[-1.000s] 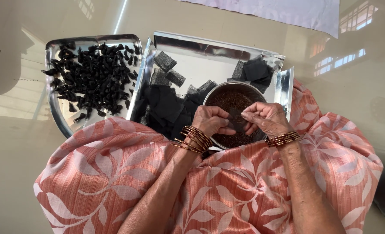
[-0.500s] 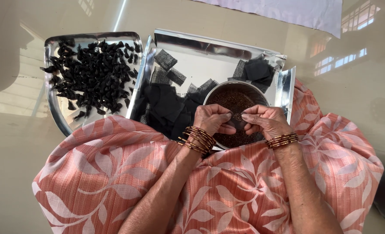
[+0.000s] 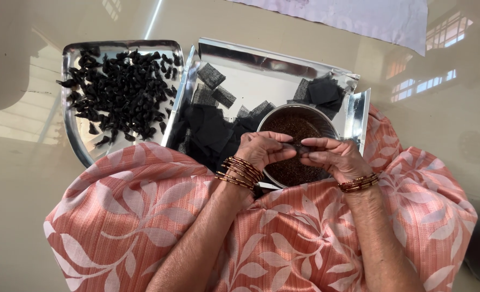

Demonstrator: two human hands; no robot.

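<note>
The left hand (image 3: 264, 150) and the right hand (image 3: 332, 158) meet fingertip to fingertip over a round steel bowl (image 3: 298, 141). Between their pinched fingers sits a small dark piece (image 3: 299, 149), too small to tell what it is; both hands are closed narrowly on it. Thin bangles (image 3: 241, 172) ring the left wrist, and a similar band of bangles (image 3: 359, 183) rings the right.

The bowl holds dark brown granular stuff (image 3: 291, 127) and sits at the near right of a shiny rectangular tray (image 3: 261, 65). Black squares of mesh cloth (image 3: 210, 121) lie scattered across the tray, most heaped at its near left, a few more by the far right corner beyond the bowl.

Just left of that tray, touching or nearly so, a second steel tray (image 3: 69, 124) with rounded corners carries a heap of small black twisted bundles (image 3: 122, 92).

Both trays rest on a glossy beige floor (image 3: 18, 178) that mirrors window light. At the far edge, right of centre, lies a pale sheet (image 3: 375, 16). The person's lap, draped in salmon cloth (image 3: 126, 216) with a white leaf print, fills the near part of the view, and its edge overlaps the near rims of the trays.
</note>
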